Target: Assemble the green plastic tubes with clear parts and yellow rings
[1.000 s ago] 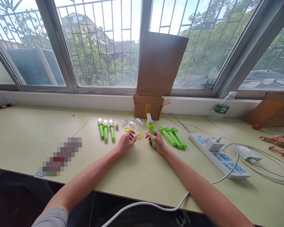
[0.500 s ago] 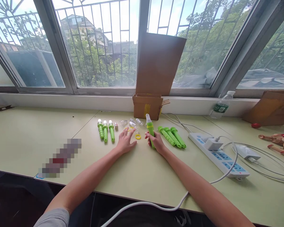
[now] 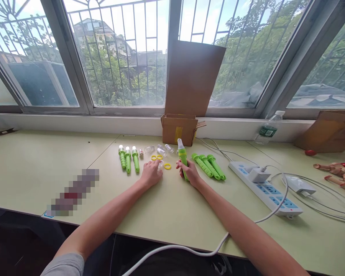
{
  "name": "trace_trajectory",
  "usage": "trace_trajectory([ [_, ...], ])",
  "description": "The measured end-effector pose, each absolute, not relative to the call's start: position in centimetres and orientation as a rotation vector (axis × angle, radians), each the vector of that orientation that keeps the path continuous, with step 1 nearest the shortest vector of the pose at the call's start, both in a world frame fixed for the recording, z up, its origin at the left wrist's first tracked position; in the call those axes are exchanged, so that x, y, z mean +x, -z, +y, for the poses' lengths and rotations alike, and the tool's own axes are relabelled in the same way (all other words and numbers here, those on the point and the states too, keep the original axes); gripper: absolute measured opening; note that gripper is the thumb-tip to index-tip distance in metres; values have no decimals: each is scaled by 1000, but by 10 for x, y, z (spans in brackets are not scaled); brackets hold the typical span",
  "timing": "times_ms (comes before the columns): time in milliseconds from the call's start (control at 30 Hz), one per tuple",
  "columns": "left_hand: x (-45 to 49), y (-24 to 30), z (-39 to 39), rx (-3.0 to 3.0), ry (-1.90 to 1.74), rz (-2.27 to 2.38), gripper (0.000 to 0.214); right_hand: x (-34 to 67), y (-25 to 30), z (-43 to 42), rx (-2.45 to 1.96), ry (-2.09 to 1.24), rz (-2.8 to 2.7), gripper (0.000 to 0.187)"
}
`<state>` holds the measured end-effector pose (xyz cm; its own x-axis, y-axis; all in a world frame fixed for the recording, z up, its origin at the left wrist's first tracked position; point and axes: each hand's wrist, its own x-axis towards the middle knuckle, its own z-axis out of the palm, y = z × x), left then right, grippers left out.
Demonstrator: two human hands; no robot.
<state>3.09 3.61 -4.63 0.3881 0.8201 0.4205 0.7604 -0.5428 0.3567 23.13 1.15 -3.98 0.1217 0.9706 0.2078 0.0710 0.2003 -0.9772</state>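
My right hand is wrapped round a green plastic tube with a pale translucent tip, held upright. My left hand is closed at the table, its fingers curled against a clear plastic cap; the fingers partly hide it. A yellow ring lies just right of that hand, and two more yellow rings lie beyond it. Further back are clear plastic pieces. Left of the hand rest three green tubes with white tips and a small bulb-like part.
Three green tubes without tips lie right of my right hand. Beyond them are a white power strip with cables and a plastic bottle. A cardboard box stands at the back, and wooden toys lie far right.
My left hand has drawn back slightly and its spread fingers have closed on the clear cap, bringing it nearer. My right hand holds the green tube as before.
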Motion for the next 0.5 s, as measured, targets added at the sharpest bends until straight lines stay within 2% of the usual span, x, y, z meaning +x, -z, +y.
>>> trace_trajectory([
  [233, 31, 40, 31, 2450, -996, 1474, 21, 231, 39, 10, -1165, -929, -1270, 39],
  [500, 30, 30, 25, 2241, -1351, 1340, 35, 230, 40, 7, -1182, -884, -1347, 38],
])
